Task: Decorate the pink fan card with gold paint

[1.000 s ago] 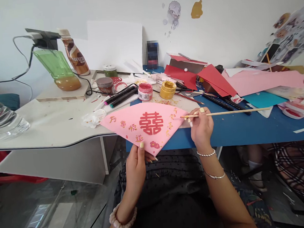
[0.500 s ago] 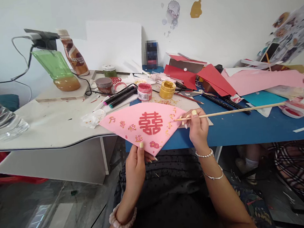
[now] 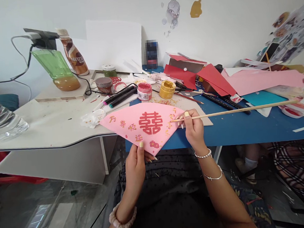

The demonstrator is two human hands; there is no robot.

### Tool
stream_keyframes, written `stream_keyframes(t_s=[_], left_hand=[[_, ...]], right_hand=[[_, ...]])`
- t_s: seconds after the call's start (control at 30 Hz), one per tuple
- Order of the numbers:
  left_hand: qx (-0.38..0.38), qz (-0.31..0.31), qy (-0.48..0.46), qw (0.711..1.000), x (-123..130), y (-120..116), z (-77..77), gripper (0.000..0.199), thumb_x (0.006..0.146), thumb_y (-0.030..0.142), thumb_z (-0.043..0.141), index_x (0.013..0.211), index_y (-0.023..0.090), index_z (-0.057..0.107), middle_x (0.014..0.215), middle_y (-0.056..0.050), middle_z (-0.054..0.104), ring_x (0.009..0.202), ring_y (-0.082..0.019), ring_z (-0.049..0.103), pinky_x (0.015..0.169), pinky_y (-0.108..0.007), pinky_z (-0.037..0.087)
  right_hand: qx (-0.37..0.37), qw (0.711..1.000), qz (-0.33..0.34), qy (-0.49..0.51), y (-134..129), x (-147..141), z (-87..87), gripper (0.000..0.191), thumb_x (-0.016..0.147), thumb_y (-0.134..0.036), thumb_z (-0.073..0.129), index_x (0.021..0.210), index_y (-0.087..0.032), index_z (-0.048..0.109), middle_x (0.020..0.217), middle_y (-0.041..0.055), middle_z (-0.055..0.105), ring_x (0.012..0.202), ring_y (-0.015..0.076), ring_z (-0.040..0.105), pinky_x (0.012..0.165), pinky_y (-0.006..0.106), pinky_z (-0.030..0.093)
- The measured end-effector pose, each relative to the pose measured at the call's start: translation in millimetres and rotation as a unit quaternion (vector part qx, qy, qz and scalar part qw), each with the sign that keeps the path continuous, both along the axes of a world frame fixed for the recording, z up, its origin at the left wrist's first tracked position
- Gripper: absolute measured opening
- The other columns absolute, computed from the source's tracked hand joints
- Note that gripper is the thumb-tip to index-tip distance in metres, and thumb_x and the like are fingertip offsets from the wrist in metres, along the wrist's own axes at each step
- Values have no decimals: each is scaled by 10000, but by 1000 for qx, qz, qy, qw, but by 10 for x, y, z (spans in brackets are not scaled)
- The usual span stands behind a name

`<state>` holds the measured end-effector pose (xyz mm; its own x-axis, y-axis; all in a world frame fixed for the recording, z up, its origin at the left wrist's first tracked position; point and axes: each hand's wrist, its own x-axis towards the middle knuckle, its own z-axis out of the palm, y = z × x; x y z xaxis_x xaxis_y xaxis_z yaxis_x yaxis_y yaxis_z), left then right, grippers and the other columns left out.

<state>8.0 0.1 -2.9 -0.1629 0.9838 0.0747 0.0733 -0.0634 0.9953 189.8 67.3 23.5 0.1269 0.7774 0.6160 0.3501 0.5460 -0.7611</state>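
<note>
right fingers (image 3: 190,123) | shifted left | wooden stick (image 3: 236,111): tip farther over pink paper (image 3: 151,122)

An open round red-paint jar (image 3: 145,92), an open round yellow-paint jar (image 3: 167,91), slim black markers (image 3: 124,97), loose red paper sheets (image 3: 216,80) and a painted pink fan-shaped paper (image 3: 151,123) suggest a craft workspace.

Pink paper (image 3: 131,117), red symbol (image 3: 151,123); tan brush (image 3: 246,109); blue tabletop (image 3: 237,130)

The only view looks from the wearer's head, facing forward and down across the lap (image 3: 173,189) to the bench (image 3: 237,132), from close by its near edge, which crosses just below mid-frame; past the far edge, the wall (image 3: 112,4) fills the top.
</note>
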Motion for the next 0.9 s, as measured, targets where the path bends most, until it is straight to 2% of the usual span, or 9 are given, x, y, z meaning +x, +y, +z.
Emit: stream_keyframes(t_s=[0.6, 0.73, 0.83, 0.9], left_hand=[[1, -2, -3, 1000, -7, 17, -19, 295, 850, 460, 400, 751, 195, 485, 526, 23, 596, 499, -137, 564, 521, -244, 446], [0, 2, -9, 1000, -8, 20, -33, 312, 843, 478, 401, 791, 188, 501, 528, 19, 601, 492, -139, 556, 518, -247, 447], [2, 5, -11, 1000, -8, 17, -24, 333, 837, 495, 402, 789, 183, 510, 518, 17, 601, 484, -139, 554, 510, -244, 440], [3, 7, -17, 1000, -9, 15, -12, 358, 823, 519, 414, 811, 178, 521, 505, 17, 598, 481, -144, 556, 505, -246, 439]], right_hand=[[6, 1000, -5, -4, -14, -8, -7, 220, 900, -327, 366, 740, -206, 457, 607, -38, 513, 561, 93, 511, 559, 251, 407], [75, 991, -74, 88, 11, -24, -5, 223, 892, -345, 377, 736, -204, 451, 642, -36, 501, 557, 82, 490, 561, 242, 409], [125, 964, -148, 182, 45, -29, -4, 210, 889, -372, 374, 783, -206, 447, 692, -32, 495, 586, 83, 485, 591, 249, 427], [142, 952, -183, 203, 65, -28, -10, 209, 882, -384, 386, 813, -203, 464, 738, -22, 500, 635, 90, 494, 639, 267, 437]])
